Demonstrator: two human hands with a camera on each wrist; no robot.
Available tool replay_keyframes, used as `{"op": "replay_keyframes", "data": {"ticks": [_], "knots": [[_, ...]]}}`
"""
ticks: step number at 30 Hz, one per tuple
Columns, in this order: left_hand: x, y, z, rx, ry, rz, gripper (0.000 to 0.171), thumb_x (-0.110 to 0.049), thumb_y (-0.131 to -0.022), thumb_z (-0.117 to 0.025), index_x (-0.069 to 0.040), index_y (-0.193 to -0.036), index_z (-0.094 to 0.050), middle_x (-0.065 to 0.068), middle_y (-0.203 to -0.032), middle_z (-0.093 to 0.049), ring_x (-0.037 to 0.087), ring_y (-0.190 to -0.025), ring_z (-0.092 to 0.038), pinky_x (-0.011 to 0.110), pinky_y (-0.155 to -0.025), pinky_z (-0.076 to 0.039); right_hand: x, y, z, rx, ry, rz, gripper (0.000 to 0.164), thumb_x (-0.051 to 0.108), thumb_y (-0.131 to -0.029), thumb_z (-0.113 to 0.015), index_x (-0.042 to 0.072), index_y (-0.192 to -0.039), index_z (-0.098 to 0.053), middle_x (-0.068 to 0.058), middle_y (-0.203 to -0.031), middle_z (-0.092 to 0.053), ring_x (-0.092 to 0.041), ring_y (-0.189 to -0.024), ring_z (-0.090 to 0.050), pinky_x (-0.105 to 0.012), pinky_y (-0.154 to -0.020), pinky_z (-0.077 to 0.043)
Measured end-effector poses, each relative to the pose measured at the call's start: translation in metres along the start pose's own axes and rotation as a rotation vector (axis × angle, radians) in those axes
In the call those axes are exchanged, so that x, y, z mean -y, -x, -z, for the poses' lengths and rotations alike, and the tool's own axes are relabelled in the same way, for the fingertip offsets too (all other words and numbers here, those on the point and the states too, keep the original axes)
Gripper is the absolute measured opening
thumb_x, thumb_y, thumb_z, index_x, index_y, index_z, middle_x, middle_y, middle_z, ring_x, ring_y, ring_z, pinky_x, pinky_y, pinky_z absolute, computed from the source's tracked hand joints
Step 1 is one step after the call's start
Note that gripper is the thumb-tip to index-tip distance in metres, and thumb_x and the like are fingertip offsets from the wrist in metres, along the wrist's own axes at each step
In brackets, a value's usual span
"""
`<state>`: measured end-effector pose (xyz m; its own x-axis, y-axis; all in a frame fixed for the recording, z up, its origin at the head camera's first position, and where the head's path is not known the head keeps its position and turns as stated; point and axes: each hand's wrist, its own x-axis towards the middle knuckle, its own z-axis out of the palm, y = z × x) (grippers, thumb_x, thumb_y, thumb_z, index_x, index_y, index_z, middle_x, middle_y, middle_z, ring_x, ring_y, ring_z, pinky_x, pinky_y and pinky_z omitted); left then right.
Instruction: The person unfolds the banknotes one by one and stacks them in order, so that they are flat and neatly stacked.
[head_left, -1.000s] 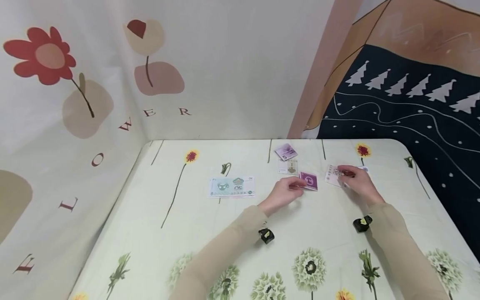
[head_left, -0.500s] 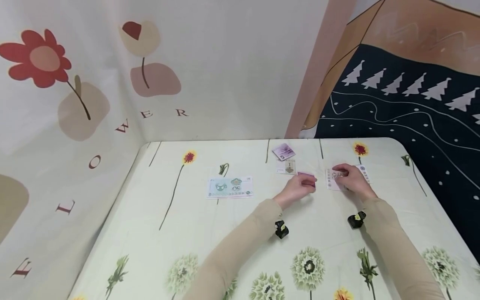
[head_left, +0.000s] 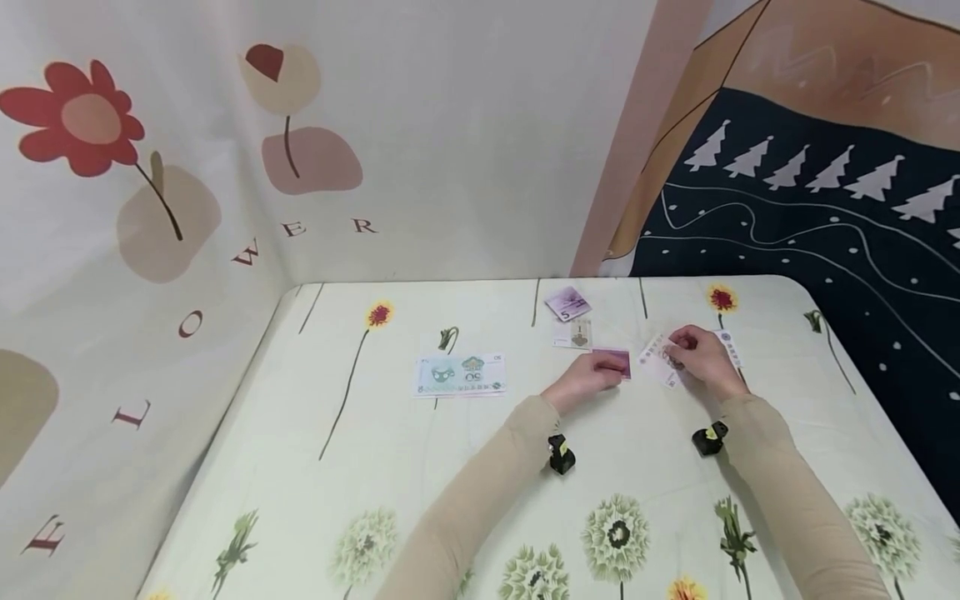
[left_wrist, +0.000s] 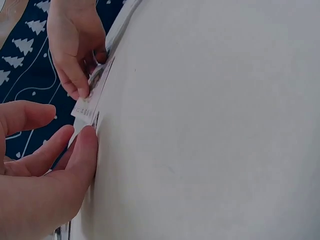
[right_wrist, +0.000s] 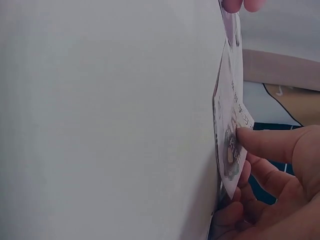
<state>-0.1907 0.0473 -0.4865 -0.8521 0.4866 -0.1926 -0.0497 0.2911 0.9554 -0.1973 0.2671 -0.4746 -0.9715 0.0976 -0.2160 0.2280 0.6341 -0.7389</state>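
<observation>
My right hand [head_left: 705, 360] pinches a pale pink banknote [head_left: 658, 362] between thumb and fingers. In the right wrist view the note [right_wrist: 229, 120] stands tilted up off the table. Part of another pale note [head_left: 727, 340] shows beyond the hand. My left hand [head_left: 587, 382] rests its fingertips on a small purple note [head_left: 624, 356], just left of the pinched one. In the left wrist view the left hand's fingers [left_wrist: 35, 114] stand apart from the thumb. The purple note is partly covered by the fingers.
A green 50 note [head_left: 460, 375] lies flat to the left, a pink edge showing under it. Farther back lie a folded purple 5 note [head_left: 567, 304] and a folded 1 note [head_left: 573, 334]. The flowered tabletop [head_left: 285, 400] meets curtains behind.
My left hand has moved right onto the purple note, then slightly back left. The banknote in my right hand has turned and shifted left, apart from the other pale note.
</observation>
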Motion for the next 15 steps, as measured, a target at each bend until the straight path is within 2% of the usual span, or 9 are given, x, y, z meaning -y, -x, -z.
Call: {"op": "replay_keyframes", "data": {"ticks": [4,9,15], "knots": [[-0.001,0.000,0.000,-0.009,-0.017,-0.005,0.029,0.000,-0.086,-0.064,0.003,-0.115,-0.067,0.010,-0.109,-0.067,0.008,-0.089,-0.060,0.016,-0.077,-0.047,-0.001,0.002,0.003,-0.018,0.017,0.030,0.023,0.008,-0.097,-0.049,-0.006,-0.116,-0.054,-0.020,-0.103,-0.051,-0.030,-0.090,-0.046,-0.034,-0.071,-0.038],[-0.008,0.002,-0.002,-0.014,-0.048,0.004,0.030,0.002,-0.085,-0.064,0.003,-0.115,-0.066,0.010,-0.106,-0.068,0.012,-0.091,-0.062,0.016,-0.078,-0.048,-0.001,0.006,0.007,0.005,0.004,0.061,0.026,0.007,-0.097,-0.048,-0.006,-0.119,-0.053,-0.023,-0.107,-0.053,-0.032,-0.093,-0.047,-0.034,-0.073,-0.038],[-0.013,0.000,-0.007,-0.035,0.016,0.026,0.033,0.005,-0.084,-0.064,0.006,-0.117,-0.064,0.012,-0.106,-0.067,0.011,-0.089,-0.062,0.017,-0.073,-0.050,-0.002,0.013,0.007,0.005,-0.019,0.089,0.030,0.008,-0.098,-0.049,-0.006,-0.124,-0.050,-0.023,-0.109,-0.053,-0.028,-0.092,-0.047,-0.031,-0.071,-0.039]]}}
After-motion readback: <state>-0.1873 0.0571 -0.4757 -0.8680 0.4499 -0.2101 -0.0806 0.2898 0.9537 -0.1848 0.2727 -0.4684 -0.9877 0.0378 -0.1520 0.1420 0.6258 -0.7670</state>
